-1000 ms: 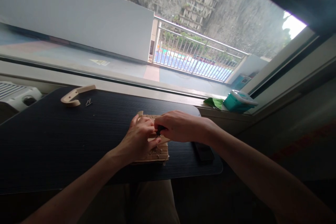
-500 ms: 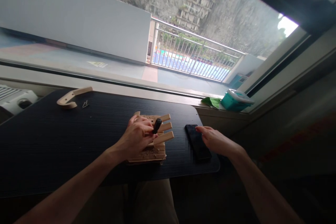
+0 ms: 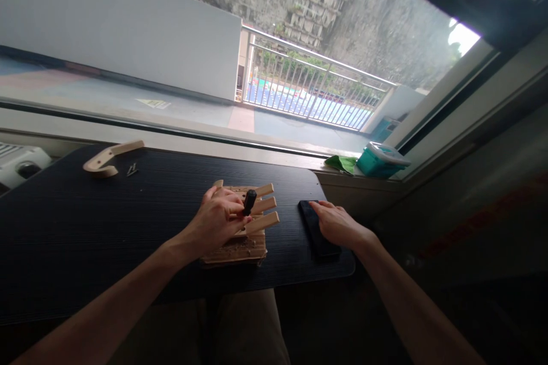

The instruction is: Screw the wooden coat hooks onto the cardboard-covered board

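Note:
My left hand [image 3: 217,214] is closed on a black-handled screwdriver [image 3: 249,201], its handle standing nearly upright between the fingers and its tip hidden. Beneath that hand lie several pale wooden strips [image 3: 264,222], with their ends jutting out to the right. They rest on a worn piece of corrugated cardboard [image 3: 240,252] with ragged edges. Over at the table's right end, my right hand [image 3: 340,225] lies on a black phone [image 3: 317,240], fingers stretched out across its upper part.
A hook-shaped wooden piece with holes [image 3: 112,158] and a few screws [image 3: 132,169] lie at the far left of the dark table [image 3: 128,222]. On the windowsill stand a teal box [image 3: 379,161] and a green cloth [image 3: 341,163]. A white appliance [image 3: 25,164] sits at far left.
The view has shifted slightly, so everything sits a little further left. My right hand has moved a little onto the phone, its fingers covering more of it. The left hand stays at the screwdriver.

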`<move>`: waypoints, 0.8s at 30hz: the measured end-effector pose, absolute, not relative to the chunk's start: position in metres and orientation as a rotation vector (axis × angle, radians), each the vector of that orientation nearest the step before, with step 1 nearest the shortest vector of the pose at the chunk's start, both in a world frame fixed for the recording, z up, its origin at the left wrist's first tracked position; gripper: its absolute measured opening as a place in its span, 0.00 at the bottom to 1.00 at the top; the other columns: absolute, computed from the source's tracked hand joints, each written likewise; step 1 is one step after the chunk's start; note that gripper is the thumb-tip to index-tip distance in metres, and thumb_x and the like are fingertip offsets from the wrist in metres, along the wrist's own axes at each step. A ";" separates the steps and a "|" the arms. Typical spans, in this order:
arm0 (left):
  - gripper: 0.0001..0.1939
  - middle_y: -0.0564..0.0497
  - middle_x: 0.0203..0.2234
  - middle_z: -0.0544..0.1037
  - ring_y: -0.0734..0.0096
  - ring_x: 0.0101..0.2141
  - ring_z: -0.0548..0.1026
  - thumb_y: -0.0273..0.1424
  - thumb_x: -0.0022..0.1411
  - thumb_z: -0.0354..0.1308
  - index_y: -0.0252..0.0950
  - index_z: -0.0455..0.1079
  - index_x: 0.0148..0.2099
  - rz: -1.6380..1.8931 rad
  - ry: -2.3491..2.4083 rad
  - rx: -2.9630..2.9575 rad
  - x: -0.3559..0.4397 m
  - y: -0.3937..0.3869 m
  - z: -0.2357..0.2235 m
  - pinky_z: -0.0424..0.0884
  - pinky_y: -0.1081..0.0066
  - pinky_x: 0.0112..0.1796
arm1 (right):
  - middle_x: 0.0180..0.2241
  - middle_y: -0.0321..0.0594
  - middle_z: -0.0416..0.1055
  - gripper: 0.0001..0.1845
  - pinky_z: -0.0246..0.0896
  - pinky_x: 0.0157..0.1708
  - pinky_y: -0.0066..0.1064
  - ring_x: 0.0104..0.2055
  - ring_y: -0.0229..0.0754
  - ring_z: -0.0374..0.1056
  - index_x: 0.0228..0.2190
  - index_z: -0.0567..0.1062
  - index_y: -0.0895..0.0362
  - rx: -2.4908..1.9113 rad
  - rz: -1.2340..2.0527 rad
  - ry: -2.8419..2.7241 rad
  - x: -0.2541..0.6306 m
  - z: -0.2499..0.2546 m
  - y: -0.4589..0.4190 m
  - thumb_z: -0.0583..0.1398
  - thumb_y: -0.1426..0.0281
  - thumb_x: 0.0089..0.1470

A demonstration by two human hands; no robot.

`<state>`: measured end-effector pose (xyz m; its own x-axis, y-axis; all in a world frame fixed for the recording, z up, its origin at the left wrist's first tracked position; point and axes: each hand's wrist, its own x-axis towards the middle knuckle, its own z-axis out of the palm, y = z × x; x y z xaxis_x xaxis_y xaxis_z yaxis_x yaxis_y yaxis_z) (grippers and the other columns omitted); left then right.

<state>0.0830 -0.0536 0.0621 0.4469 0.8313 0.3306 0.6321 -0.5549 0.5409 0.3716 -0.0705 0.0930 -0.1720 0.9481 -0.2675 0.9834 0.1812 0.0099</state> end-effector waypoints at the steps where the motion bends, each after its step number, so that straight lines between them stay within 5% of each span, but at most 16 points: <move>1: 0.09 0.55 0.36 0.79 0.63 0.46 0.70 0.35 0.57 0.57 0.43 0.75 0.27 0.814 1.243 2.362 0.083 -0.054 0.063 0.43 0.47 0.58 | 0.58 0.54 0.60 0.30 0.52 0.53 0.47 0.62 0.53 0.52 0.57 0.61 0.64 1.879 -0.247 2.185 0.372 0.084 -0.073 0.46 0.79 0.52; 5: 0.09 0.54 0.35 0.80 0.63 0.44 0.72 0.35 0.56 0.56 0.42 0.75 0.27 0.799 1.256 2.352 0.084 -0.053 0.064 0.43 0.46 0.58 | 0.56 0.58 0.61 0.28 0.56 0.51 0.43 0.59 0.54 0.56 0.55 0.63 0.67 1.866 -0.309 2.161 0.374 0.078 -0.074 0.47 0.79 0.51; 11: 0.10 0.54 0.34 0.80 0.63 0.43 0.73 0.35 0.56 0.57 0.41 0.75 0.25 0.822 1.263 2.366 0.085 -0.053 0.065 0.44 0.46 0.58 | 0.55 0.52 0.65 0.26 0.51 0.57 0.36 0.61 0.46 0.54 0.57 0.62 0.65 1.955 -0.003 2.546 0.354 0.153 -0.060 0.46 0.75 0.57; 18: 0.10 0.54 0.33 0.79 0.65 0.43 0.72 0.33 0.57 0.55 0.41 0.74 0.25 0.800 1.232 2.416 0.085 -0.054 0.066 0.42 0.47 0.59 | 0.55 0.44 0.64 0.25 0.57 0.48 0.32 0.54 0.43 0.62 0.56 0.64 0.57 1.270 -0.159 3.009 0.277 0.199 -0.070 0.53 0.73 0.55; 24: 0.09 0.52 0.32 0.78 0.63 0.42 0.71 0.34 0.54 0.58 0.40 0.73 0.23 0.864 1.279 2.463 0.085 -0.052 0.057 0.47 0.46 0.57 | 0.34 0.42 0.74 0.12 0.54 0.33 0.26 0.36 0.37 0.67 0.36 0.76 0.60 0.931 -0.260 2.786 0.239 0.195 -0.056 0.56 0.80 0.50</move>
<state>0.0847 -0.0523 0.0566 0.4438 0.8047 0.3943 0.6666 -0.5905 0.4549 0.2394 -0.0558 0.1948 -0.7840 0.5742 -0.2357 0.6080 0.7870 -0.1049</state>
